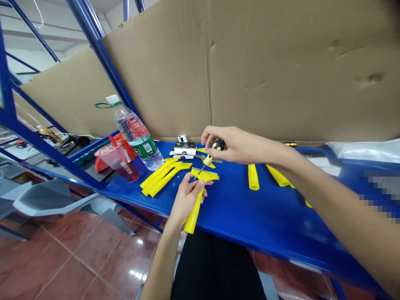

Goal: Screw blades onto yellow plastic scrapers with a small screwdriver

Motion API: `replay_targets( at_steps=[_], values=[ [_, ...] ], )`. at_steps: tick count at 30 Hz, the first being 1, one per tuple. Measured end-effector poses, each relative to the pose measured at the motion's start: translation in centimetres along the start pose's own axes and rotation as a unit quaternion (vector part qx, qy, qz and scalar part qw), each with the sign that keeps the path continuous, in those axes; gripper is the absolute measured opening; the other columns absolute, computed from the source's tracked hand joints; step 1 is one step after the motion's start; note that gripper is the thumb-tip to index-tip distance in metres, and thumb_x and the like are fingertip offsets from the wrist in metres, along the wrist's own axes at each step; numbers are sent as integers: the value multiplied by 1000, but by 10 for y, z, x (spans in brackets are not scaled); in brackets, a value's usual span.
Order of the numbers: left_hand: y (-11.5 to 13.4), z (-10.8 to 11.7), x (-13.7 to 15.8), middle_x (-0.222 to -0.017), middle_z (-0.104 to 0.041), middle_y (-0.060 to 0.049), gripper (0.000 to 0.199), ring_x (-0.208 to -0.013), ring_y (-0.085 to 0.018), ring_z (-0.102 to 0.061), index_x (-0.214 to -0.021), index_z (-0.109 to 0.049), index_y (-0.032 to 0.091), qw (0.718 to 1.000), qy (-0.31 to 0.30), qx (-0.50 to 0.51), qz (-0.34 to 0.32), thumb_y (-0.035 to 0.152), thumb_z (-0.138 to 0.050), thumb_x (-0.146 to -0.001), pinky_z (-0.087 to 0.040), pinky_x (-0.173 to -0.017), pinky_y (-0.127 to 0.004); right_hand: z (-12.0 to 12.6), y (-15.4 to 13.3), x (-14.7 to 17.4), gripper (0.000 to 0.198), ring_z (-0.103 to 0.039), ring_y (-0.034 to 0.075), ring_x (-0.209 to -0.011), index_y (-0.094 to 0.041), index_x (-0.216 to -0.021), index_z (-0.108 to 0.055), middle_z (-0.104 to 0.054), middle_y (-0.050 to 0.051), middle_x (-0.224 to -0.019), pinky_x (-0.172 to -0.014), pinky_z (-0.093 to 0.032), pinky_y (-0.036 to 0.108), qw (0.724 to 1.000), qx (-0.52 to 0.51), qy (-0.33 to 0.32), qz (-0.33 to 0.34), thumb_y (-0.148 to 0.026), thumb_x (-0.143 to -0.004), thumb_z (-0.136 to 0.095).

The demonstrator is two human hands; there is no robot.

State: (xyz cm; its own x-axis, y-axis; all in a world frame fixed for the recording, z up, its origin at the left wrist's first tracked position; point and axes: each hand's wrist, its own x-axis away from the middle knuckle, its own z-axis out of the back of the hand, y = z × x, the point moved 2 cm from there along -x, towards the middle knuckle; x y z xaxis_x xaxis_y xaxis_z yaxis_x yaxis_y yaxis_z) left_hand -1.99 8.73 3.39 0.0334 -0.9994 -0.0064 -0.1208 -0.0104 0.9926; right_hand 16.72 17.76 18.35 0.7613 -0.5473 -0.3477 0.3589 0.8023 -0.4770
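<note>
Nearest my viewpoint, dark trousers (218, 271) under the front edge of the blue bench (231, 216). Just over that edge, the left hand (186, 196) has the yellow scraper-like tool (195, 210), handle slanting down toward the lap, wide head turned up and away; thumb on top, fingers beneath, pinching it at the neck. The right hand (226, 143) arches above, fingers curled round the black end of a screwdriver (209, 159), its shaft slanting down to the tool's head; how hard they squeeze, I cannot tell. My reading: the step in hand is working a fastening at that head, though whether tightening or loosening is not clear, and the point under the tip is too small to make out. I judge the next move calls for a firm left pinch, the tip well seated and the driver brought in line before turning, since a slanted shaft could slip. Farther in, to the left, a cluster of yellow pieces (167, 179) lies side by side; to the right, another yellow piece (253, 180). Beyond the head, a thin metal strip (217, 161), then a black-and-white box (184, 148). Off left, a pink cup (120, 164) beside a water bottle (133, 131). At the back, a cardboard wall (265, 71).
</note>
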Motion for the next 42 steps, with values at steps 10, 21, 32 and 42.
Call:
replay_targets(
  at_steps=[10, 21, 32, 42],
  values=[
    [-2, 1, 0, -117, -82, -16, 51, -69, -14, -63, -120, -52, 23, 1000, -6, -5, -5, 53, -83, -93, -49, -58, -26, 2, -2, 3, 39, -71, 24, -93, -26, -126, -62, -78, 7, -116, -78, -48, 34, 1000, -7, -22, -9, -41, -93, -77],
    [-2, 2, -1, -118, -82, -16, 52, -69, -13, -64, -121, -51, 23, 1000, -11, -5, -6, 54, -83, -93, -49, -59, -26, 3, -3, 1, 25, -65, 21, -80, -22, -114, -67, -77, 5, -96, -71, -43, 32, 1000, 20, 6, -15, -40, -96, -72],
    [-1, 0, -1, -116, -82, -15, 49, -67, -12, -64, -114, -49, 23, 1000, -10, -6, -1, 52, -83, -92, -48, -58, -25, 0, -8, 3, 42, -65, 20, -79, -26, -136, -55, -77, 4, -103, -71, -44, 32, 999, -28, -18, 0, -37, -98, -69],
    [-2, 1, -2, -115, -83, -15, 52, -66, -12, -63, -121, -48, 23, 1000, -11, 4, -3, 51, -82, -93, -48, -57, -25, 3, -7, 1, 20, -66, 18, -77, -22, -108, -70, -78, 4, -95, -71, -42, 31, 1000, -2, -12, 1, -37, -95, -73]
  ],
)
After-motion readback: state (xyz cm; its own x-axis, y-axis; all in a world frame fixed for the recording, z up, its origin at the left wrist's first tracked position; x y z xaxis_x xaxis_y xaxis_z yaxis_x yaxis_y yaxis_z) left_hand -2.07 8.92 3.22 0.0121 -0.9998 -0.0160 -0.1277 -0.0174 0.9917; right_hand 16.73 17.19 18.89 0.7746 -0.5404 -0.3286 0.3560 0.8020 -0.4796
